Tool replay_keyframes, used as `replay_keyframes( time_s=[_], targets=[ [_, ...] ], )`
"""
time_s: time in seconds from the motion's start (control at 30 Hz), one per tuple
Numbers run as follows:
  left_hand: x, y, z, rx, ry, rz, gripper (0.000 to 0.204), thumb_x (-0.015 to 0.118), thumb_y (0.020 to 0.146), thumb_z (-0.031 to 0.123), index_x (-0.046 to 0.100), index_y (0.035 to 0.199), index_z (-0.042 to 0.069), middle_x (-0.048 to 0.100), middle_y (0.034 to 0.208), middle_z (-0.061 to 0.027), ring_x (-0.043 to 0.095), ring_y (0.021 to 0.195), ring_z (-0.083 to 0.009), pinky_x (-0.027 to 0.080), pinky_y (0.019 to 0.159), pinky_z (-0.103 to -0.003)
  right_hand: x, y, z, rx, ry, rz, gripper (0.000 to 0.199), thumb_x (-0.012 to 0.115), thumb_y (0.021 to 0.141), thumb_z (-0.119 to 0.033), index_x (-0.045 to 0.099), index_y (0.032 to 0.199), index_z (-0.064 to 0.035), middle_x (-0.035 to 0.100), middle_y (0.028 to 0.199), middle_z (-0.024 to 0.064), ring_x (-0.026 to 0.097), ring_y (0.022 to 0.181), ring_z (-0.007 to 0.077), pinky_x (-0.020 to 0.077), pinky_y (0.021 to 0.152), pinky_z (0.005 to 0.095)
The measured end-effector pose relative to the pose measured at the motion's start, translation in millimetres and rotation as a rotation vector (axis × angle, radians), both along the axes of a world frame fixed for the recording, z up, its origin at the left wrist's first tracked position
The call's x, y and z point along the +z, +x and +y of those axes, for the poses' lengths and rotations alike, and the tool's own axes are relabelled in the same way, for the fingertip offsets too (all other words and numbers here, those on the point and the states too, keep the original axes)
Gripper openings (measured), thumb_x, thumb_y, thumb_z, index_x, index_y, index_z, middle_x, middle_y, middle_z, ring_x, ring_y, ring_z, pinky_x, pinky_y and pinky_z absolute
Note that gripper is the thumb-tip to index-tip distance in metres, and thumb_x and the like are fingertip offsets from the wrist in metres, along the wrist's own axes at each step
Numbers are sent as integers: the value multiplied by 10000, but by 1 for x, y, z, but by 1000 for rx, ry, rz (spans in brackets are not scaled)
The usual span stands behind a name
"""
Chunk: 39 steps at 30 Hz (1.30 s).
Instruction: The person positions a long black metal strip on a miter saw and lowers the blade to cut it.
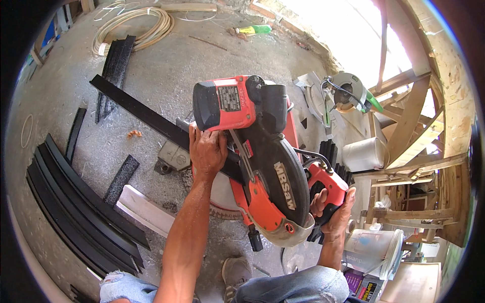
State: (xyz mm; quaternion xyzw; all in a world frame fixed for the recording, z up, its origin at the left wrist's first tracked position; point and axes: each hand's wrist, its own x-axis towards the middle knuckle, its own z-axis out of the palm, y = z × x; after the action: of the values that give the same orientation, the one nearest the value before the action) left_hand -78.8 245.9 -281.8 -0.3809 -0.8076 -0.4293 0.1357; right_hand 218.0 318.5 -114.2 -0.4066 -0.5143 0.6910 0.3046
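Note:
A red and black miter saw point(275, 177) stands on the floor in front of me, its blade guard angled toward me. My right hand point(333, 209) is wrapped round the saw's red and black handle point(323, 187). Across the saw's base lies a long black profile strip point(141, 112), sticking out to the far left. My left hand point(208, 151) presses on this strip beside the motor housing, its fingers curled over it. The fingertips are partly hidden under the motor, and the blade is out of sight behind the guard.
Several long black strips point(81, 202) lie on the left, near a white channel piece point(146, 209). Cut black profiles point(113, 76) and a coiled hose point(136, 33) are farther off. A second, green miter saw point(348, 93), buckets point(371, 247) and wooden framing point(414, 166) stand on the right.

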Motion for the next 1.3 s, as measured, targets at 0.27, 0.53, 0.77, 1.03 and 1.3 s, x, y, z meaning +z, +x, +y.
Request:
replay_keyframes(
  time_s=[0.27,0.53,0.77,1.03,1.3],
  targets=[
    [1,0,2,-5,52,19,237,571,933,166,725,903,-12,677,821,-220,617,985,-444,331,1097,-543,-3,-1,-3,-47,19,-45,849,342,856,-875,555,750,-60,467,554,57,408,440,168,355,465,302],
    [0,1,2,8,43,16,242,573,930,167,727,900,-18,670,815,-230,613,971,-453,335,1094,-539,-3,-1,0,-40,7,-29,862,324,851,-884,544,745,-58,463,544,51,411,440,170,355,465,303],
    [0,1,3,2,-3,-24,245,574,929,169,730,916,-20,690,869,-244,614,1009,-463,331,1103,-541,-8,0,-6,-194,-43,-49,873,303,850,-890,545,737,-59,476,561,56,425,450,176,361,470,307],
    [-5,1,3,13,9,-1,261,569,937,180,731,896,-21,687,864,-253,619,999,-468,333,1103,-538,-9,4,0,-78,-12,-39,868,291,861,-882,550,746,-61,475,562,54,430,451,175,371,474,302],
    [7,1,4,-3,80,2,261,569,931,180,728,898,-24,684,854,-252,616,992,-456,332,1098,-535,-17,8,-3,-76,-11,-15,870,309,844,-895,557,756,-66,487,576,51,425,450,179,353,470,304]
  ],
)
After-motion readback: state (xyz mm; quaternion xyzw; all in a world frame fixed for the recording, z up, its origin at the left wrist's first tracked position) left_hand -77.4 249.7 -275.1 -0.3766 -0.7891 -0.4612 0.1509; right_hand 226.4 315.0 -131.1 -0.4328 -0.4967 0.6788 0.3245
